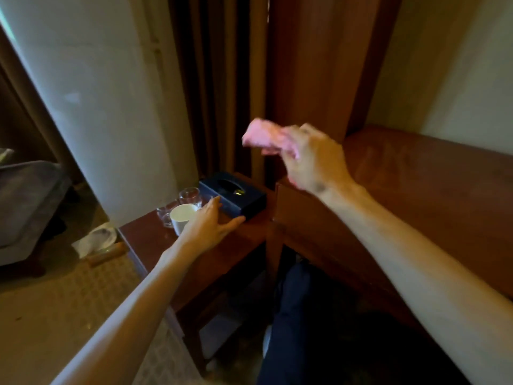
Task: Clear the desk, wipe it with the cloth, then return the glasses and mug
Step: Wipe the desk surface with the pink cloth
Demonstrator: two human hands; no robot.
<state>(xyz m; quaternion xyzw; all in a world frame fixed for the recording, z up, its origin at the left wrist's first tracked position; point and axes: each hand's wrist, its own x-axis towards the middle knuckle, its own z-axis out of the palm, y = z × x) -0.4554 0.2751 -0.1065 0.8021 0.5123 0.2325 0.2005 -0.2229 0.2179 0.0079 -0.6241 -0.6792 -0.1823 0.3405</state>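
Glasses [180, 204] and the white mug [183, 216] sit bunched at the far left corner of a low wooden side table [150, 237], not on the desk [416, 195]. Two clear glasses show, one behind the mug and one at its left; their outlines are hard to make out against the pale wall, and the mug's near side is hidden by the left hand [208, 226]. That hand reaches over the table with its fingers straight and spread, gripping nothing, the fingertips by the near edge of a dark blue tissue box [236, 200] at the table's far right corner. A small gold mark sits on the box's top, too small to read.

Left of the table, on patterned carpet, lie a crumpled white thing and a brown tube-like object, both blurred, beside a grey upholstered seat cut off by the frame edge. Brown curtains hang behind the table.

The right hand [311, 159] is smeared by motion above the desk's left end, its fingers curled round a pink cloth [261, 133] held in the air. The desk's reddish wood top runs out past the right frame edge, under a cream wall.
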